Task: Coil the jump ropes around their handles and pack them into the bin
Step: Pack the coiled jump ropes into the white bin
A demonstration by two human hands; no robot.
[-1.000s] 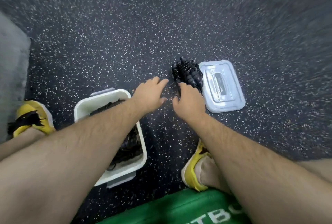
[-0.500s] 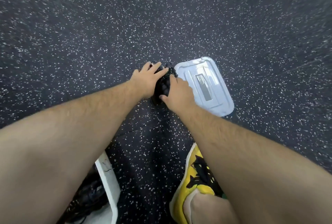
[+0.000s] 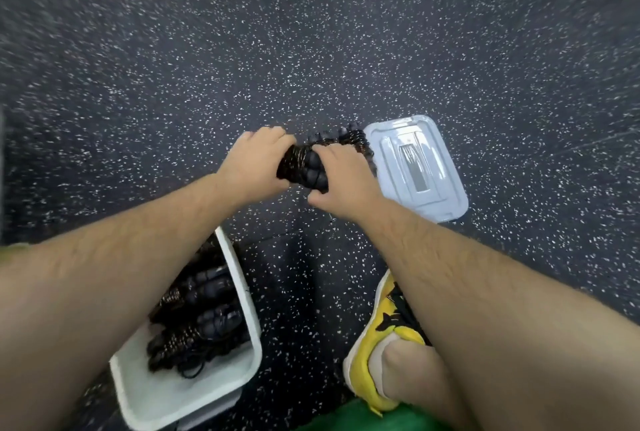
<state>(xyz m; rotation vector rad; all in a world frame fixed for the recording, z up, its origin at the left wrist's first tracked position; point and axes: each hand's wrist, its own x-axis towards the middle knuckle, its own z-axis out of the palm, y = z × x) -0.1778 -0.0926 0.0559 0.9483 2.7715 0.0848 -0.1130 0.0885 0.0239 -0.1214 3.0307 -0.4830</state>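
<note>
The left hand point(image 3: 254, 162) and right hand point(image 3: 341, 178) hold one coiled jump rope point(image 3: 304, 169) between them, fingers curled tight round it, over the speckled floor point(image 3: 311, 50); more wound ropes point(image 3: 349, 140) lie just beside the grey lid point(image 3: 420, 167); the white bin point(image 3: 242, 295) at lower left holds several dark bundles point(image 3: 202, 313).

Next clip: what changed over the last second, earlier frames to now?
Both hands reached forward, open, then closed: the left hand and right hand now grip one coiled jump rope, drawn off the pile beside the lid. The remaining pile, lid and bin of packed ropes stayed put.
</note>
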